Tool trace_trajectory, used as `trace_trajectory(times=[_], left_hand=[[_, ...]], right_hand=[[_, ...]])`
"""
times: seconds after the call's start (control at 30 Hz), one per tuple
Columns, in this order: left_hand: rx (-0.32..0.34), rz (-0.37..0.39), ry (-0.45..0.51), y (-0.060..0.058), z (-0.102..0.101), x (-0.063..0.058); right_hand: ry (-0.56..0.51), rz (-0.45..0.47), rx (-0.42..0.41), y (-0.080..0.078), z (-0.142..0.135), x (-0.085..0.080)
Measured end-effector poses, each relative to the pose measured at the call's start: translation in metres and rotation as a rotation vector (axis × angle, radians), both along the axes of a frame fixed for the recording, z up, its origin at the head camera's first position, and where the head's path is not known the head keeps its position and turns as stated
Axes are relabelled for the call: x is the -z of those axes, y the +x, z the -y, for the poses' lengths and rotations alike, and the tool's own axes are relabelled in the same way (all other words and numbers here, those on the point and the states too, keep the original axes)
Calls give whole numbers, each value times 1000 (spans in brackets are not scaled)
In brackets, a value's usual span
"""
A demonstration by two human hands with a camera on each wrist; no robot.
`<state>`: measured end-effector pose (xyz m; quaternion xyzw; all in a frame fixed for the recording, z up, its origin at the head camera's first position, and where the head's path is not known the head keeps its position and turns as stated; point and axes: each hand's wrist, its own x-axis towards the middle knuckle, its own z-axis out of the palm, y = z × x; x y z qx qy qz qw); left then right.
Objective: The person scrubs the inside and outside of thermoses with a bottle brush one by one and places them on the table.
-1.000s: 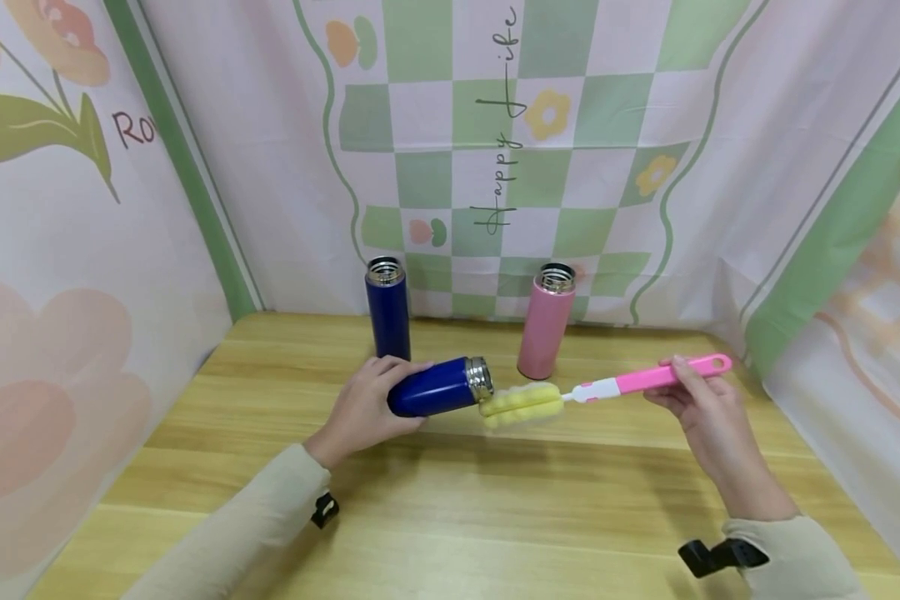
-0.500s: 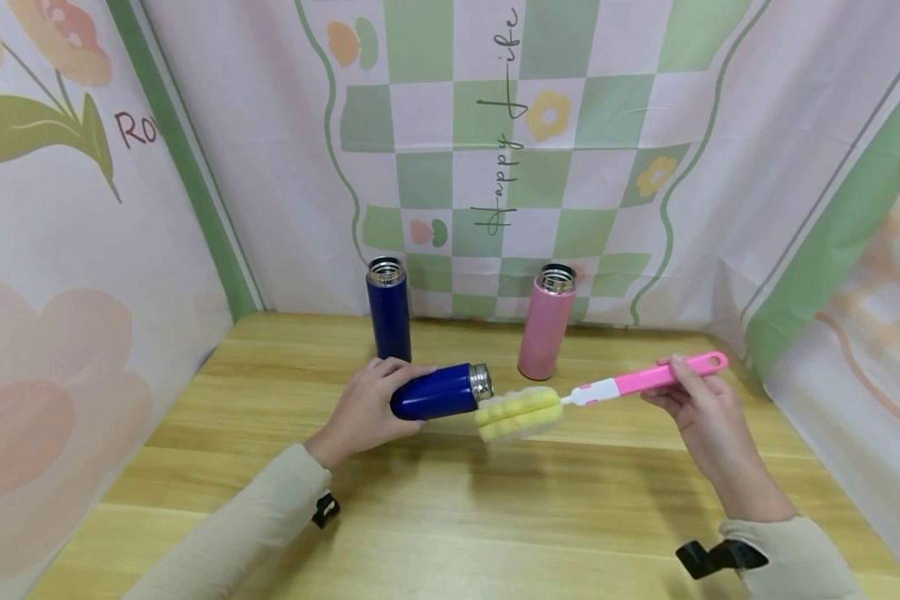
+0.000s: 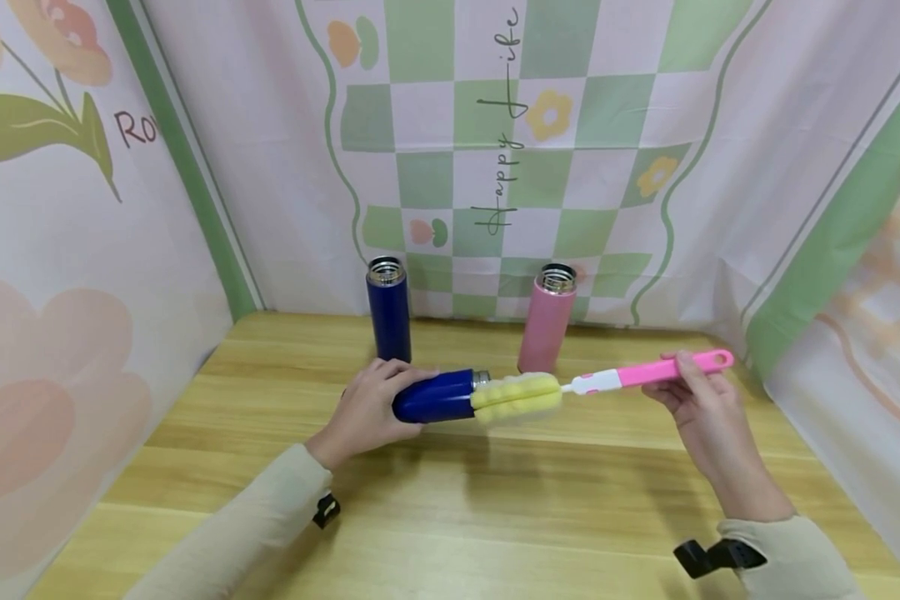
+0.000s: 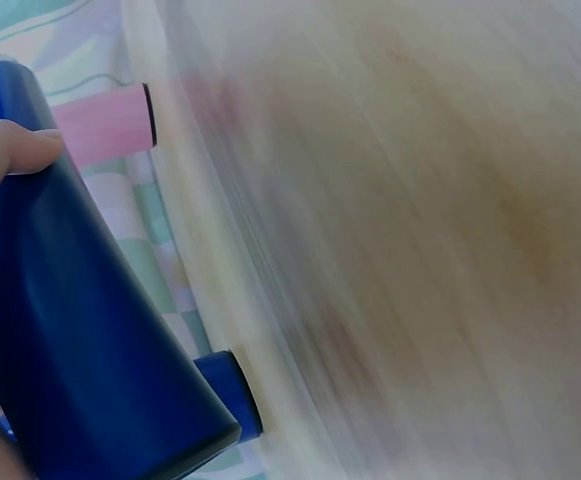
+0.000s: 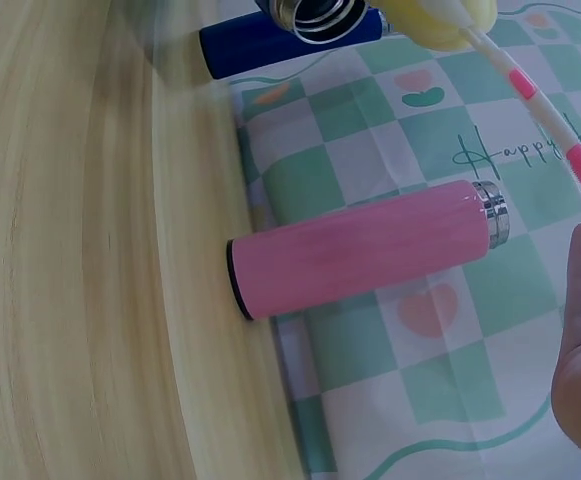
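A dark blue bottle lies sideways in my left hand, its steel mouth toward the right. Fingers and thumb wrap its base end; the left wrist view shows a thumb across the blue bottle. My right hand grips the pink handle of a bottle brush. Its yellow sponge head overlaps the bottle's mouth in the head view. In the right wrist view the steel mouth shows beside the sponge, apart from it.
A second blue bottle stands uncapped at the back of the wooden table. To its right stands an uncapped pink bottle. Behind them hangs a checked curtain, with more printed cloth on both sides.
The sponge head has shifted slightly left and risen, now covering part of the steel mouth. The held bottle has moved slightly right and down. The standing bottles have stayed put.
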<state>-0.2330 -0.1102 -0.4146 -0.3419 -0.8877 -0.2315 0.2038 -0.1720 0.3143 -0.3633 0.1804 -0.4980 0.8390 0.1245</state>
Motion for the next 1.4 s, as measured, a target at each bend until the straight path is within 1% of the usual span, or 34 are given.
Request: trace_trajectory(times=[0.2, 0.3, 0.5, 0.77, 1.07, 1.17, 1.27, 1.4], left_hand=[[13, 9, -18, 2, 1, 0], [9, 6, -31, 2, 2, 0], [18, -13, -38, 0, 1, 1], [30, 31, 6, 1, 1, -2], [24, 24, 52, 2, 1, -3], [24, 41, 70, 2, 1, -3], [21, 76, 102, 2, 1, -4], [16, 149, 188, 1, -1, -6]], right_hand=[[-30, -42, -20, -2, 1, -1], [-23, -59, -29, -3, 1, -2], [9, -43, -2, -3, 0, -4], [39, -26, 26, -3, -1, -4], [32, -9, 33, -4, -4, -2], [40, -3, 42, -3, -5, -1], [49, -3, 50, -2, -5, -1], [45, -7, 50, -3, -5, -1]])
